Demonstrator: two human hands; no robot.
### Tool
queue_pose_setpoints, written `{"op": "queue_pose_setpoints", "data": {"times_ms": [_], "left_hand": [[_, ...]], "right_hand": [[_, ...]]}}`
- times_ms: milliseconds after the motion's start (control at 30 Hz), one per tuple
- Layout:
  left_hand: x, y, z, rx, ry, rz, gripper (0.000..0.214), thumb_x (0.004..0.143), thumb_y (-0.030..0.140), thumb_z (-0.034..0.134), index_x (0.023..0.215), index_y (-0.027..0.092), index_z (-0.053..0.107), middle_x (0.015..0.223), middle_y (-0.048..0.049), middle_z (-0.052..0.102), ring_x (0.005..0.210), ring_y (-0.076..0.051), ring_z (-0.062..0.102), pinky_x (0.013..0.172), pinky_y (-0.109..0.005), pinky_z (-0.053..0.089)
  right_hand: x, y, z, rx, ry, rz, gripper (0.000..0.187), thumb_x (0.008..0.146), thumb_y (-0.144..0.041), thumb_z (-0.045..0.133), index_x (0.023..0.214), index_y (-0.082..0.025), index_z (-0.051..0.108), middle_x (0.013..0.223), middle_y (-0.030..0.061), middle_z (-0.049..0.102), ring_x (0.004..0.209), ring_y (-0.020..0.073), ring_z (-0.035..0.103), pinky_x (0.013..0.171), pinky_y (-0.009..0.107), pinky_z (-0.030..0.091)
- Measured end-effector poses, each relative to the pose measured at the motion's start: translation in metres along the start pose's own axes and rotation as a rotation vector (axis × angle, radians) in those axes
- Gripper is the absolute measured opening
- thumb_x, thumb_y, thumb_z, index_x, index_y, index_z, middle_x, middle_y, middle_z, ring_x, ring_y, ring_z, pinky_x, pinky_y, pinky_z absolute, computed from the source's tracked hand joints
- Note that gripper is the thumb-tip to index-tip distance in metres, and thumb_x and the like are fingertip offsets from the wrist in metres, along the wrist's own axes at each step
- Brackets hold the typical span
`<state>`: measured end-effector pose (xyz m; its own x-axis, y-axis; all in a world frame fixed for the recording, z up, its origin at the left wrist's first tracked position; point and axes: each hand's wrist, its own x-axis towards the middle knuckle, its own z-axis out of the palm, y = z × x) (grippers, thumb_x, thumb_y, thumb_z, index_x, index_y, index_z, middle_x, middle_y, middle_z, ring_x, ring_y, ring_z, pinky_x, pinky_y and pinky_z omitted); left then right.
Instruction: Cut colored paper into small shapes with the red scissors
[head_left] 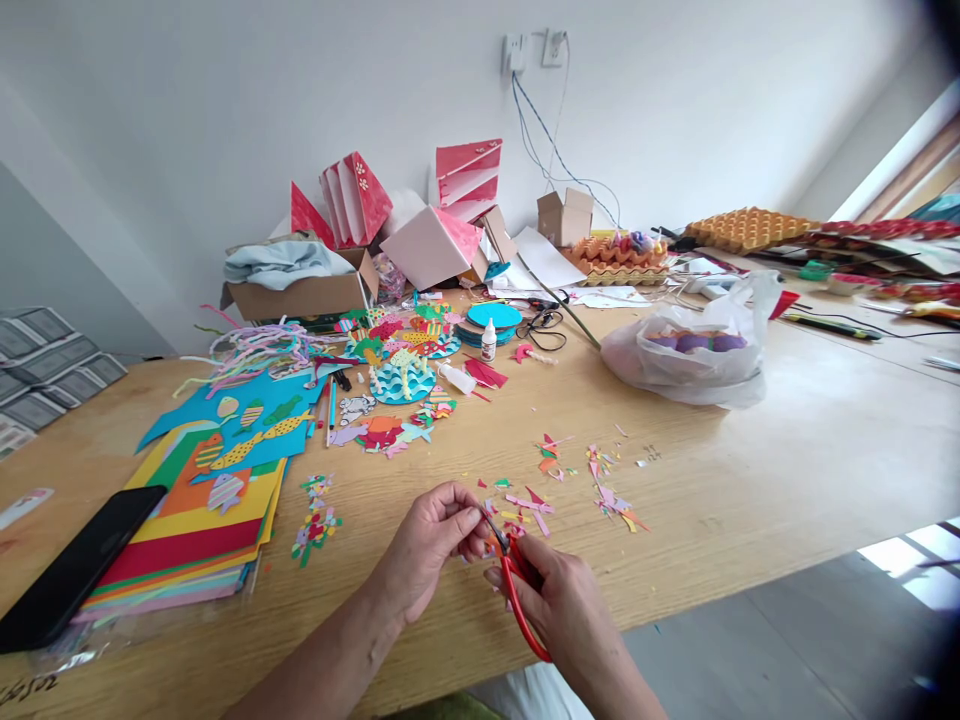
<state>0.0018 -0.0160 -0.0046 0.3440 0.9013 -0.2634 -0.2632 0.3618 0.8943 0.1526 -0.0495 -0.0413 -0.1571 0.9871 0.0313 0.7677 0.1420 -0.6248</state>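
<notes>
Scissors sat gripped in the right hand, the left hand pinched something hidden, fish lay cut, and sheets seemed whole.

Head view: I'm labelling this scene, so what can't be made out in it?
All in the head view:
Whether the left hand grips anything: its own fingers hide it.
Part of the handles of the scissors: covered by the right hand.
The full contents of the plastic bag: its cloudy sides veil all but a purple part.
The start of the handwriting: cut off by the left edge.
</notes>
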Motion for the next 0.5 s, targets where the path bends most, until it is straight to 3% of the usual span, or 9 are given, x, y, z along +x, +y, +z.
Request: {"op": "queue_pose_setpoints", "data": {"times_ms": [500], "left_hand": [[-0.0027,-0.0004,0.0024,0.014,0.027,-0.025,0.02,0.063,0.028,0.065,0.07,0.014,0.053,0.059,0.0015,0.055,0.052,-0.007,0.046,0.053,-0.02,0.033]], "right_hand": [[-0.0015,0.0023,0.0012,-0.031,0.015,-0.009,0.034,0.076,-0.045,0.045,0.055,-0.019,0.043,0.045,-0.0037,0.044,0.041,0.0084,0.034,0.042,0.018,0.025]]}}
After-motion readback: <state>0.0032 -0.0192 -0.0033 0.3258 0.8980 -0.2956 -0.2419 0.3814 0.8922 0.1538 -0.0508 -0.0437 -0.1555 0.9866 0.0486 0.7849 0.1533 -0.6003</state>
